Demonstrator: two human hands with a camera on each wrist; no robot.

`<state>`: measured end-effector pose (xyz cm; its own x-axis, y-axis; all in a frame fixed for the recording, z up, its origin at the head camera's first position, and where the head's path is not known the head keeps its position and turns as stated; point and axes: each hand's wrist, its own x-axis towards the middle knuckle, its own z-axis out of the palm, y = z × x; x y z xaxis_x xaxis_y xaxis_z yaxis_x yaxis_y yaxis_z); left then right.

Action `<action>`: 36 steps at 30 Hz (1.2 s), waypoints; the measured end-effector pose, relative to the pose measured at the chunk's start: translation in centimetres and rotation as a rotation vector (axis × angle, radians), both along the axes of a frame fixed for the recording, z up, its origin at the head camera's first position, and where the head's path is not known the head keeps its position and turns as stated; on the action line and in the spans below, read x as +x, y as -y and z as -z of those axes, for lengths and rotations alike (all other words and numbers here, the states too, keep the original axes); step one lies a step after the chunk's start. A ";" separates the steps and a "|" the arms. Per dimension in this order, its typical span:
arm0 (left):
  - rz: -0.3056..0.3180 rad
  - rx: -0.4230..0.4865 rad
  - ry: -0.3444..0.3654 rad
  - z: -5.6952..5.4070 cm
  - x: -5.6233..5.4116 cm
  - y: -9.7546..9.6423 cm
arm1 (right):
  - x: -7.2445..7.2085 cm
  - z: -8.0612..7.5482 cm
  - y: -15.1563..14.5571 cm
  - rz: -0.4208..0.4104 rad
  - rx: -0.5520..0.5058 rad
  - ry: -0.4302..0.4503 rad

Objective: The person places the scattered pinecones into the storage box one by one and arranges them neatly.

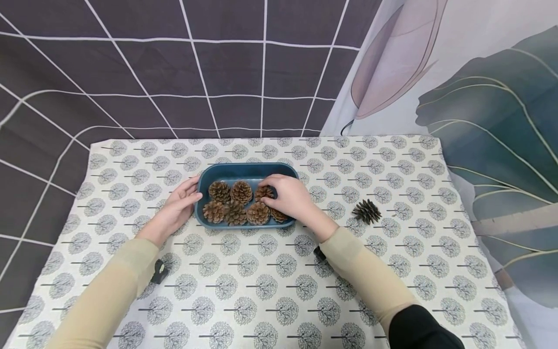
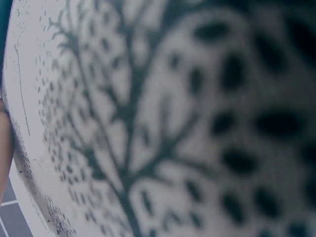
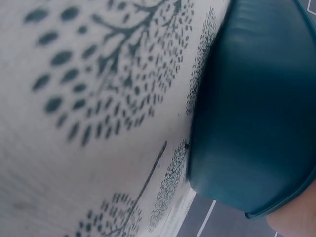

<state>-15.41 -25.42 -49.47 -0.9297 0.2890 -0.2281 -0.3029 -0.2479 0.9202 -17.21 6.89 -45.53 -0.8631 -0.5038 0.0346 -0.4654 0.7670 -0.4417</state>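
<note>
A teal oblong tub (image 1: 244, 169) stands on the patterned cloth with several brown pine cones (image 1: 241, 192) inside. At its left end my left hand (image 1: 178, 206) touches the rim and outer side, fingers and thumb fairly straight. My right hand (image 1: 289, 196) reaches over the right end of the tub, and its thumb and fingers pinch a pine cone (image 1: 263, 193) among the others. Another cone (image 1: 279, 215) lies partly hidden under that hand. In the right wrist view the tub's outer wall (image 3: 252, 108) fills the right side, with a bit of the hand (image 3: 296, 212) below.
One darker, spread-open pine cone (image 1: 367, 212) lies on the cloth to the right of the tub. The tree-print cloth (image 1: 244, 291) covers the table. Behind it hangs a dark grid-patterned curtain (image 1: 226, 68), with a leaf-print one (image 1: 492, 121) at the right.
</note>
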 end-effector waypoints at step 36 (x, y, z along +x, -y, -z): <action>0.014 -0.042 -0.005 0.2 0.0 0.3 | 0.3 -0.2 -0.1 -0.021 -0.020 -0.010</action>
